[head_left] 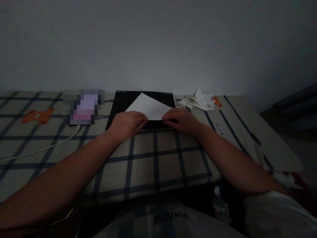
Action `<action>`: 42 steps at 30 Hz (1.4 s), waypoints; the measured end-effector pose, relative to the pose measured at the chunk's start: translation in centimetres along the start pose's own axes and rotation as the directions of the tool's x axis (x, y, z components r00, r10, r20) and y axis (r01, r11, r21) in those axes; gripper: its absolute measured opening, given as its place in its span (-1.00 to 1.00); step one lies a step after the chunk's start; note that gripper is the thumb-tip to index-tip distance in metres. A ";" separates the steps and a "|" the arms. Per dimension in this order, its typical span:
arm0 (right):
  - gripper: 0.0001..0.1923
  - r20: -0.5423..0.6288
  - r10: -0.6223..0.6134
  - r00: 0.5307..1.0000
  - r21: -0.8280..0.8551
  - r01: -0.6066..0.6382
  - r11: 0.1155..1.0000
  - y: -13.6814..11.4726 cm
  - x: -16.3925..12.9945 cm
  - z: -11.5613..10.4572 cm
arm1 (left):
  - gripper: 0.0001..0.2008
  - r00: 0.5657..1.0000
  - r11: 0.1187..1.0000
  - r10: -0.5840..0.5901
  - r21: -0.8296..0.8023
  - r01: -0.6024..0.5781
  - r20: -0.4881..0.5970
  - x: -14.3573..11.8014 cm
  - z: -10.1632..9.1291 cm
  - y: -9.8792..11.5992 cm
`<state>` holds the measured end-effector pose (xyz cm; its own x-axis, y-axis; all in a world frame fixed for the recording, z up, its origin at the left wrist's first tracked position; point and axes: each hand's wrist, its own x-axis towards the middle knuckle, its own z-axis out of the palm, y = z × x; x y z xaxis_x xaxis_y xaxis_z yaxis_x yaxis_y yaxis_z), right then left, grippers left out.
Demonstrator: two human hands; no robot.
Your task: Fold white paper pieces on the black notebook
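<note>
A white paper (149, 107), folded into a triangle, is pressed flat on a black board (119, 107) by the left hand (128, 123) and right hand (182, 119), both laid open on it.

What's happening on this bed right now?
A person presses both bare hands on a white folded paper sheet lying on a flat black board. The left hand holds its near-left edge, the right hand its near-right corner. A pile of white paper scraps sits beside the board on the checked bedcover.
</note>
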<state>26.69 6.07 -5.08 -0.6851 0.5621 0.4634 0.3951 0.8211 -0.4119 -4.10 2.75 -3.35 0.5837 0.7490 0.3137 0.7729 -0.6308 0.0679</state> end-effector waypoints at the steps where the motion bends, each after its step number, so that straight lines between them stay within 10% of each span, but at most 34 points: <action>1: -0.79 -0.002 0.013 1.000 -0.020 -0.013 1.000 0.1 0.0 -0.1 | -0.60 1.000 1.000 -0.005 0.004 0.005 0.006 0.0 -0.1 0.0; 17: -0.75 0.031 0.157 0.987 -0.024 -0.156 0.987 -1.3 0.4 -0.5 | -0.55 0.977 0.977 -0.208 -0.051 0.206 -0.037 -0.3 -0.9 0.1; 23: -0.68 -0.039 0.310 0.950 0.124 -0.303 0.945 -1.8 0.9 0.1 | -0.65 0.915 0.965 0.258 0.120 -0.231 -0.311 -0.8 -1.2 0.6; 25: -0.69 -0.072 0.362 0.929 0.155 -0.348 0.925 -1.8 1.0 0.5 | -0.67 0.898 0.925 0.371 0.174 -0.337 -0.235 -1.0 -1.1 1.6; 31: -0.53 -0.060 0.437 0.897 0.224 -0.414 0.882 -1.9 1.1 1.1 | -0.26 0.986 0.974 0.110 0.184 -0.132 0.128 -1.2 -0.5 4.8; 42: -0.45 -0.048 0.309 0.950 -0.046 -0.311 0.949 -1.3 0.8 0.1 | -0.30 0.974 0.987 0.054 0.139 -0.086 0.220 -0.8 -0.9 3.8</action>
<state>25.59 5.43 -4.27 -0.4998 0.7921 0.3504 0.6161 0.6095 -0.4990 -1.85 -0.40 -2.52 0.6648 0.7402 0.1004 0.7470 -0.6586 -0.0911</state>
